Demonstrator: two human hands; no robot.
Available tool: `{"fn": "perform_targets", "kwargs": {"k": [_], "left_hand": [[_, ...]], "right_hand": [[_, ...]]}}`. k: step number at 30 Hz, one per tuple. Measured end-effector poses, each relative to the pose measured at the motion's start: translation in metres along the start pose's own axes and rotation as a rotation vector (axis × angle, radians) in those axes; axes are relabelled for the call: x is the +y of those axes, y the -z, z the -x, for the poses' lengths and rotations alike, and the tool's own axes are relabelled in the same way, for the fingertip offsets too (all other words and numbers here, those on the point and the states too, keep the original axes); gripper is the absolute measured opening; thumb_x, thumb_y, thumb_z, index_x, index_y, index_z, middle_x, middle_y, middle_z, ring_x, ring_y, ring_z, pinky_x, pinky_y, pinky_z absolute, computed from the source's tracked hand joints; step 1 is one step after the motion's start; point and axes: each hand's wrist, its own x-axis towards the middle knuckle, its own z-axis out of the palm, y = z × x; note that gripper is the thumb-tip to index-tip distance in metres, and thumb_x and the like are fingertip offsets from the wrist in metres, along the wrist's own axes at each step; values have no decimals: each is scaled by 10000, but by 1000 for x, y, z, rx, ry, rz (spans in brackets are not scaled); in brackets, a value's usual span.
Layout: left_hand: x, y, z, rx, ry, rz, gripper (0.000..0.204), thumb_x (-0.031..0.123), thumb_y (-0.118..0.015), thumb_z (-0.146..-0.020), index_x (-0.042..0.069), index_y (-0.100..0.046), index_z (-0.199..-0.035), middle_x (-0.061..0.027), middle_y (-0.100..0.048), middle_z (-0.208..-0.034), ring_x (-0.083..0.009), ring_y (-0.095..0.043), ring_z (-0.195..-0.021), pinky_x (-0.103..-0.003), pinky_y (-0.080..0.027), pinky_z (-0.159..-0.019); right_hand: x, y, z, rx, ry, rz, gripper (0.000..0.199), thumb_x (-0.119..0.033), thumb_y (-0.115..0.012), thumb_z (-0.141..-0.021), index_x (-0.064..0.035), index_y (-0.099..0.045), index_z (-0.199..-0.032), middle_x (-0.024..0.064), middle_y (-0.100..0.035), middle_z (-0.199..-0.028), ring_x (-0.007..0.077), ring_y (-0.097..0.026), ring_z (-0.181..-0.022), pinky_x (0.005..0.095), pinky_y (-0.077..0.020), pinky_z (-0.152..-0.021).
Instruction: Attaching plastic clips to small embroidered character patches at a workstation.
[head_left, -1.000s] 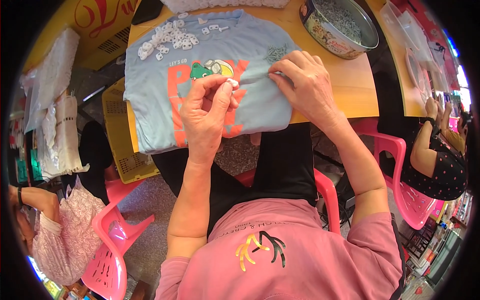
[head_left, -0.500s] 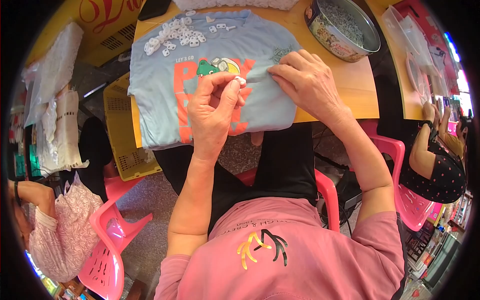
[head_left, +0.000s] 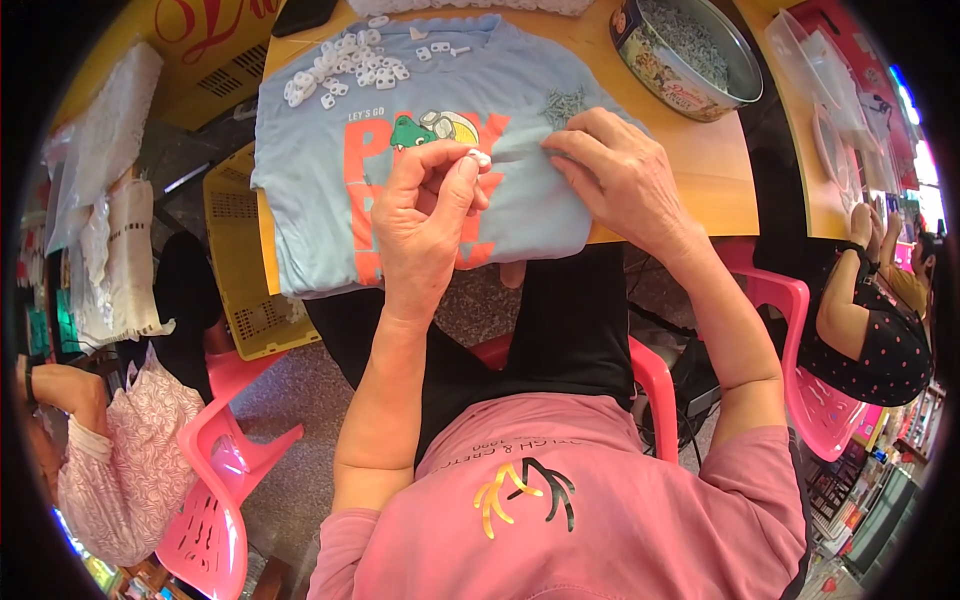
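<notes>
My left hand (head_left: 425, 225) is closed in a pinch, holding a small white plastic piece (head_left: 480, 158) between thumb and forefinger. This is above a folded light blue T-shirt (head_left: 300, 200) with orange print, which covers part of the wooden table. My right hand (head_left: 630, 175) is low over the shirt's right side, its fingers curled and drawn together; whatever the fingertips hold is too small to make out. Just beyond those fingers lies a small heap of grey screws (head_left: 563, 105). Many more white plastic pieces (head_left: 350, 68), with holes in them, are heaped on the shirt's far left part.
At the far right of the table (head_left: 700, 160) stands a round tin (head_left: 690, 100) holding more grey screws. A dark flat object (head_left: 303, 15) lies at the far left corner. A yellow crate (head_left: 235, 260) is below, left of the table. Other people sit on both sides on pink chairs (head_left: 215, 500).
My right hand has shifted slightly toward me and to the right, uncovering more of the screw heap. My left hand keeps its pinch on the white piece, almost unmoved.
</notes>
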Motion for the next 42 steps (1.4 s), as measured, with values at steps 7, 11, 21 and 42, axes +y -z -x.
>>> {"fn": "perform_targets", "kwargs": {"k": [7,11,21,42], "left_hand": [[-2,1,0,-6,-16,13,113,24,-576,-950,0,-614,-1054,-71,-667,-945,-79,-590,-729,-282,-561,-779],[-2,1,0,-7,-14,28,118,27,-577,-953,-3,-610,-1061,-72,-661,-945,-80,-586,-725,-311,-574,-815],[0,0,0,-12,-20,16,105,26,-574,-955,-1,-609,-1050,-72,-659,-946,-77,-588,-730,-312,-579,-812],[0,5,-6,7,36,100,72,50,-581,-956,6,-593,-1012,-107,-691,-906,-107,-633,-676,-231,-515,-614]], "right_hand": [[-2,-4,-3,81,-89,-18,158,-103,-674,-842,-73,-668,-997,81,-617,-955,284,-619,-844,379,-498,-715],[3,-3,-3,43,-15,38,135,-110,-681,-837,-72,-679,-967,66,-623,-936,269,-627,-820,366,-499,-701],[7,-7,-17,-18,34,77,102,-120,-680,-834,-70,-685,-922,59,-604,-882,263,-623,-780,368,-493,-685],[-21,-9,-34,45,-531,-1059,219,-174,-675,-925,20,-682,-1025,5,-641,-829,67,-553,-709,216,-464,-652]]}}
